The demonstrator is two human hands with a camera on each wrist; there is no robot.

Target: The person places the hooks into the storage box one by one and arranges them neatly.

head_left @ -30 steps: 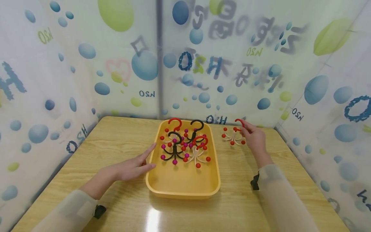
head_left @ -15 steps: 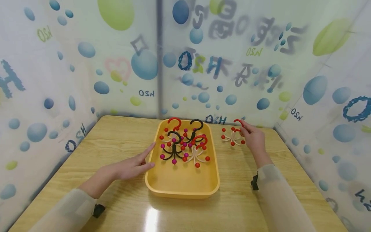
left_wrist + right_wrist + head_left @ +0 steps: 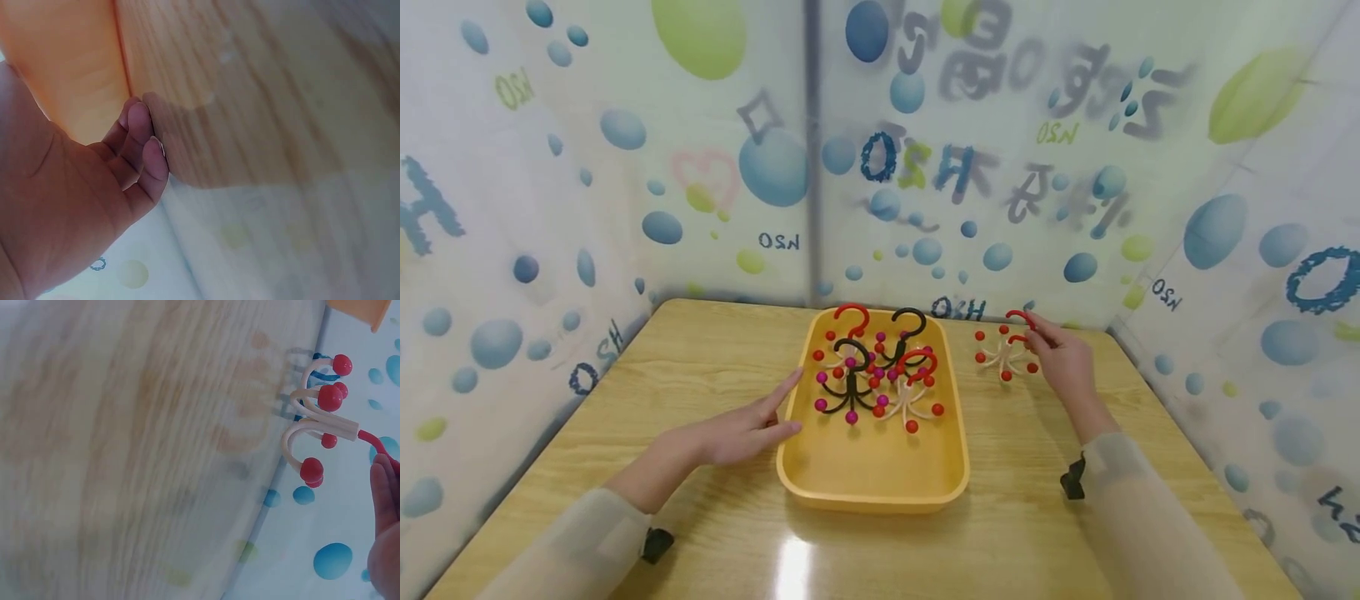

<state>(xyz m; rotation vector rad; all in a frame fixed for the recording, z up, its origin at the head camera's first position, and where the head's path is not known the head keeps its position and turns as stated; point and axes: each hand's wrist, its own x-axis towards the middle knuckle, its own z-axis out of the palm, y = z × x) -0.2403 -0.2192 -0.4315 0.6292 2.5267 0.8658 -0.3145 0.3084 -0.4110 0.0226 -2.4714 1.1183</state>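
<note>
My right hand pinches the red hook top of a white multi-arm hanger to the right of the yellow tray. Red balls tip the hanger's curved arms. In the right wrist view, the hanger is apart from the table, its arms towards the tabletop. My left hand touches the tray's left side with index finger and thumb spread; the other fingers bend beneath. Inside the tray stand black hangers with pink balls and white hangers with red hooks and balls.
The wooden table bears the tray near its middle. Behind and on both sides rise white curtains printed with blue and green bubbles, close to the table's back edge.
My right hand and the hanger in it have shifted very slightly right. My left hand, the tray and the hangers inside it stay in place.
</note>
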